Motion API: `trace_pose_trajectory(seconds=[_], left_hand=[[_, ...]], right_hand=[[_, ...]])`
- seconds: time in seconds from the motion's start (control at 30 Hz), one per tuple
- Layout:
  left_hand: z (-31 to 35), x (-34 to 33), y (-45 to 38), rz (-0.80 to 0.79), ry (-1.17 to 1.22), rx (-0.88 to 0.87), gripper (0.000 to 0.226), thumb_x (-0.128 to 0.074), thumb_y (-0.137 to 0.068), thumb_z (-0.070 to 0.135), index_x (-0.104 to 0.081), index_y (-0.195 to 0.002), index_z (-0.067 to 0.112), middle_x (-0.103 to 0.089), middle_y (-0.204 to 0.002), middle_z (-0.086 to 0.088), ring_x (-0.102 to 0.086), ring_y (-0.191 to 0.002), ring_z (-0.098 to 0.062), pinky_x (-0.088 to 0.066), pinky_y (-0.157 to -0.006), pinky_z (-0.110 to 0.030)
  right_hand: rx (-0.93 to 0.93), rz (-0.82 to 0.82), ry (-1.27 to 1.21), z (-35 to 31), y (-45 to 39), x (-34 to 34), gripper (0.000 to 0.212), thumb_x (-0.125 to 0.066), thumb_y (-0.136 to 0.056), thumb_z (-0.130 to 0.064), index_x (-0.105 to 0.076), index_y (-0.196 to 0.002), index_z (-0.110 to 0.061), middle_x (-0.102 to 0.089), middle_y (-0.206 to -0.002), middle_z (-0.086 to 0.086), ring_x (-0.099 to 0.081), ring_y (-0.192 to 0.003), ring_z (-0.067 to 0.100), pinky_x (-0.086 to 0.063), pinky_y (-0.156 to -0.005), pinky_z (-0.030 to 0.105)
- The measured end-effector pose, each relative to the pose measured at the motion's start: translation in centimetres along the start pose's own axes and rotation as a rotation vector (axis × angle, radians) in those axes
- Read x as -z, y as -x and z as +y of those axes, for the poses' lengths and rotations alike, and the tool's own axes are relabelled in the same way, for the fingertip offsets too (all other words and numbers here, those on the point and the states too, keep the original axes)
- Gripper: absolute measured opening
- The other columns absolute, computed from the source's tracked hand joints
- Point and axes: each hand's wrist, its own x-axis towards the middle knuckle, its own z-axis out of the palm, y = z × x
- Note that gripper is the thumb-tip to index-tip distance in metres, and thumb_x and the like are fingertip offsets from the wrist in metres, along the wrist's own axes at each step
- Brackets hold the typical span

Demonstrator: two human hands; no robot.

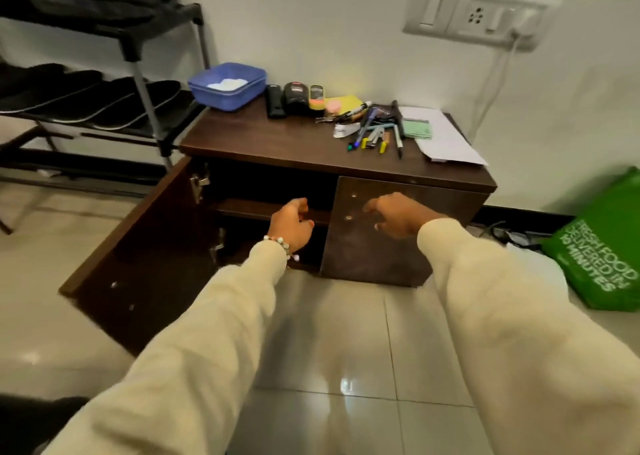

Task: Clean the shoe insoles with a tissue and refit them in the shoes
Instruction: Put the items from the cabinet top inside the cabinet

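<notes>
Task barely begun: no tissue, shoe or insole in hand. Left hand [290,224], loosely curled and empty, reaches into the open dark wooden cabinet [346,143]. Right hand [398,214], fingers spread and empty, hovers at the closed door [381,247] beyond it.

We see a low dark wooden cabinet [311,143] on a tiled floor [346,350], its left door [138,247] swung open, its right door [381,243] closed. The left hand [291,224] reaches into the open compartment, fingers loosely curled. The right hand [398,214] hovers before the closed door, fingers spread. Pens [374,132] and a blue tub [227,86] sit on top.
</notes>
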Motion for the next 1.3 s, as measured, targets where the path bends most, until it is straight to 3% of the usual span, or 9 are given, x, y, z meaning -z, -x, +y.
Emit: trace_pose_trajectory(seconds=[0.13,0.27,0.5,0.63,0.8,0.93,1.1,1.2,1.3], left_hand=[[2.1,-2.8,-5.8,-0.137,0.008,0.049,0.071,-0.058,-0.089,0.008,-0.024,-0.151,0.016,-0.037,-0.150,-0.003,-0.037,-0.137,-0.026,-0.034,-0.112,-0.039],[3.8,-5.2,-7.4,-0.198,0.076,0.062,0.068,-0.056,-0.090,0.007,-0.023,-0.149,0.017,-0.046,-0.128,0.004,-0.047,-0.125,-0.024,-0.041,-0.100,-0.032],[3.0,-5.3,-1.2,0.112,0.177,-0.104,0.035,-0.050,-0.096,0.042,-0.064,-0.104,0.011,-0.065,-0.093,-0.005,-0.060,-0.088,-0.017,-0.046,-0.075,-0.026],[3.0,-6.0,3.5,0.180,0.252,-0.146,0.045,-0.050,-0.095,0.045,-0.054,-0.069,0.008,-0.051,-0.061,-0.004,-0.043,-0.059,-0.012,-0.034,-0.056,-0.025],[3.7,-8.6,8.1,0.133,0.393,-0.161,0.042,-0.062,-0.090,0.033,-0.044,-0.059,0.012,-0.039,-0.053,0.007,-0.035,-0.053,-0.008,-0.031,-0.051,-0.022],[4.3,-10.2,10.9,0.053,0.354,-0.258,0.042,-0.064,-0.089,0.031,-0.045,-0.062,0.004,-0.040,-0.055,0.001,-0.036,-0.054,-0.010,-0.031,-0.051,-0.021],[5.5,-13.6,14.5,-0.129,0.354,-0.306,0.036,-0.057,-0.095,0.031,-0.057,-0.066,0.009,-0.054,-0.058,0.003,-0.051,-0.056,-0.011,-0.043,-0.056,-0.027],[6.1,-16.5,15.7,-0.273,0.413,-0.218,0.018,-0.058,-0.092,0.028,-0.074,-0.090,0.021,-0.072,-0.082,0.002,-0.068,-0.080,-0.015,-0.057,-0.079,-0.037],[7.1,-18.8,17.0,-0.430,0.424,-0.187,0.025,-0.059,-0.093,0.017,-0.070,-0.114,0.023,-0.072,-0.108,0.006,-0.065,-0.102,-0.006,-0.049,-0.099,-0.031]], right_hand=[[-0.020,-0.053,-0.070,2.7,0.0,-1.5,0.055,-0.062,-0.089,-0.019,-0.040,-0.140,-0.020,-0.048,-0.139,0.008,-0.050,-0.123,0.028,-0.043,-0.101,0.037],[0.000,-0.073,-0.114,3.9,0.6,-1.4,0.059,-0.063,-0.088,-0.020,-0.038,-0.141,-0.022,-0.048,-0.139,0.006,-0.054,-0.117,0.024,-0.044,-0.098,0.034],[-0.202,-0.095,-0.586,5.9,5.4,2.1,0.032,-0.055,-0.094,-0.035,-0.062,-0.111,-0.008,-0.066,-0.093,0.006,-0.064,-0.083,0.024,-0.059,-0.069,0.039],[-0.420,-0.038,-0.859,7.9,8.6,3.1,0.057,-0.053,-0.089,-0.051,-0.061,-0.102,0.004,-0.069,-0.095,0.023,-0.070,-0.079,0.035,-0.058,-0.073,0.050],[-0.581,-0.032,-1.005,7.2,10.6,3.5,0.072,-0.065,-0.081,-0.052,-0.049,-0.116,0.009,-0.064,-0.100,0.030,-0.070,-0.078,0.040,-0.057,-0.075,0.054],[-0.620,-0.004,-1.066,4.6,12.0,1.0,0.076,-0.073,-0.076,-0.048,-0.042,-0.129,-0.005,-0.058,-0.113,0.028,-0.068,-0.081,0.042,-0.058,-0.069,0.053],[-0.636,0.058,-1.062,4.2,13.5,-0.8,0.040,-0.065,-0.087,-0.013,-0.049,-0.118,0.004,-0.063,-0.105,0.028,-0.067,-0.085,0.042,-0.057,-0.066,0.055],[-0.640,0.074,-1.056,5.8,15.5,-0.3,0.032,-0.064,-0.085,-0.001,-0.054,-0.115,0.004,-0.067,-0.101,0.022,-0.069,-0.082,0.032,-0.057,-0.069,0.053],[-0.695,0.088,-0.987,7.7,17.4,-0.3,0.035,-0.069,-0.081,-0.001,-0.057,-0.113,0.007,-0.068,-0.099,0.020,-0.069,-0.081,0.032,-0.056,-0.072,0.055]])
